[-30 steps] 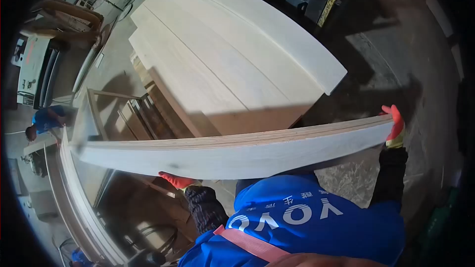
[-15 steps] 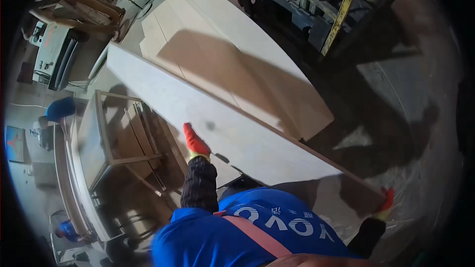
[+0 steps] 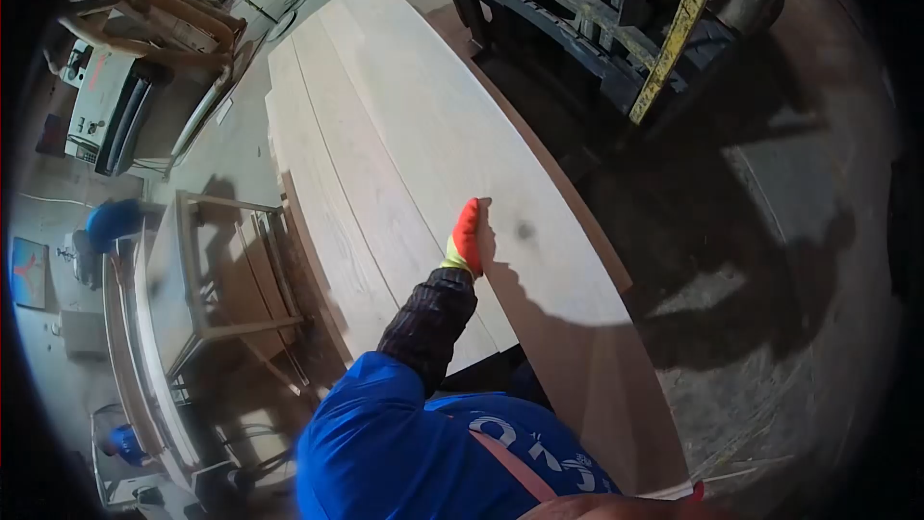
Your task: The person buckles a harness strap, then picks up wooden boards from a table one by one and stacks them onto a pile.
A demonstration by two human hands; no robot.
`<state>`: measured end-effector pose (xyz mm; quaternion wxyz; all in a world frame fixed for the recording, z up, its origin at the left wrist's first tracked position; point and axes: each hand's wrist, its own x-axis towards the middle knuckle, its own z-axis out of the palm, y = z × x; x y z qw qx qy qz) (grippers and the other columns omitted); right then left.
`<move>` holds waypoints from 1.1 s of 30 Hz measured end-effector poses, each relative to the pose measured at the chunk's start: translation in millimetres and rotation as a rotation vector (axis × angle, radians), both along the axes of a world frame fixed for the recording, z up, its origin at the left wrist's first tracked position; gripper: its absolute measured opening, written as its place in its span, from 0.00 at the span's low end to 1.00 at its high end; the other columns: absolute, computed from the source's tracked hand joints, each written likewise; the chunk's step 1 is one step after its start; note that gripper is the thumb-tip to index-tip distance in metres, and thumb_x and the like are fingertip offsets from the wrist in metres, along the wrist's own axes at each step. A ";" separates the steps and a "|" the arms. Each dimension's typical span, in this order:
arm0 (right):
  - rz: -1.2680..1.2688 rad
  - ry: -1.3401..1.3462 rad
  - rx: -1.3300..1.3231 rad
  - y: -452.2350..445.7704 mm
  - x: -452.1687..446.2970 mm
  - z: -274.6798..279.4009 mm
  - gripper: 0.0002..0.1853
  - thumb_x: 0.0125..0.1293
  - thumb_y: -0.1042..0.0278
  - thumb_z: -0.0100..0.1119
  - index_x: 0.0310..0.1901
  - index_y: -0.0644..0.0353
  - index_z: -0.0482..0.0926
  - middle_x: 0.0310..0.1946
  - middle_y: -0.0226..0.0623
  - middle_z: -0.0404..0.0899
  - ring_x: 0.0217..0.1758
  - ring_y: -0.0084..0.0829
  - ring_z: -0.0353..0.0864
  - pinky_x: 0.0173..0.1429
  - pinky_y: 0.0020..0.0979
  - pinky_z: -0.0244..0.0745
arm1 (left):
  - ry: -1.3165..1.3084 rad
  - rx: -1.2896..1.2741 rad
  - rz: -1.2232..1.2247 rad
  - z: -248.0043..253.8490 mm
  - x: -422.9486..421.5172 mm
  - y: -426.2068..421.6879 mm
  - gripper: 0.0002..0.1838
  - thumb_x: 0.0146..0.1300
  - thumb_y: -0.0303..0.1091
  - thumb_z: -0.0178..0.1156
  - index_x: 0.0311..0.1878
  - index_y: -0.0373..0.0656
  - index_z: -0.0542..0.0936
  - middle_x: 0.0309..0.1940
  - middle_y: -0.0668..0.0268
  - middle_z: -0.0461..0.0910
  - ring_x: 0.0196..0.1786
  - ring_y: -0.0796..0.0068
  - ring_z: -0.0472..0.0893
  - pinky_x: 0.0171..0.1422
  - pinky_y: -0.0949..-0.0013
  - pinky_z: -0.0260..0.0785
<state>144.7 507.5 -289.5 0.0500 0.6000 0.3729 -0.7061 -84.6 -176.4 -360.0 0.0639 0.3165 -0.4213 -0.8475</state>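
A long pale wooden board (image 3: 525,231) with a dark knot lies over the stack, its near end reaching down toward my body. My left hand (image 3: 467,236), in a red and yellow work glove, is at the board's left edge with fingers together, gripping it. Only a bit of red glove from my right hand (image 3: 697,491) shows by the board's near right corner; its fingers are mostly hidden. Left of this board, more pale boards (image 3: 332,144) lie side by side on the stack.
Forklift-like machinery with a yellow bar (image 3: 679,34) stands at the far right. A framed wooden stand (image 3: 192,279) is close on the left. Farther left are a grey machine (image 3: 96,106) and people in blue (image 3: 125,445). Concrete floor (image 3: 741,395) runs along the right.
The board, tilted across the stack before, has swung rightward and come down flat in line with the others. My left hand moved right and up with it; my right hand dropped almost out of view.
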 end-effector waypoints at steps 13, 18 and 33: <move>0.326 0.066 -0.192 -102.3 -143.0 -87.9 0.40 0.70 0.35 0.41 0.69 0.65 0.64 0.67 0.44 0.68 0.68 0.48 0.67 0.72 0.44 0.59 | -0.319 -0.498 -0.629 -95.3 -51.0 -43.3 0.32 0.64 0.65 0.54 0.50 0.42 0.76 0.29 0.62 0.79 0.31 0.64 0.81 0.37 0.60 0.74; 0.475 0.387 -0.340 -235.2 -237.1 -129.7 0.38 0.74 0.38 0.33 0.70 0.66 0.63 0.69 0.43 0.67 0.70 0.43 0.65 0.74 0.41 0.57 | -0.627 -0.313 -0.828 -78.7 -6.1 55.6 0.41 0.63 0.70 0.48 0.50 0.32 0.74 0.26 0.55 0.80 0.26 0.64 0.82 0.33 0.61 0.77; 0.614 0.159 -0.510 -307.9 -313.5 -193.3 0.39 0.69 0.28 0.37 0.68 0.52 0.68 0.69 0.37 0.67 0.72 0.43 0.64 0.73 0.48 0.60 | -0.472 -0.478 -0.534 -87.0 -97.3 -62.6 0.44 0.64 0.71 0.43 0.40 0.29 0.79 0.24 0.55 0.80 0.26 0.67 0.81 0.36 0.66 0.75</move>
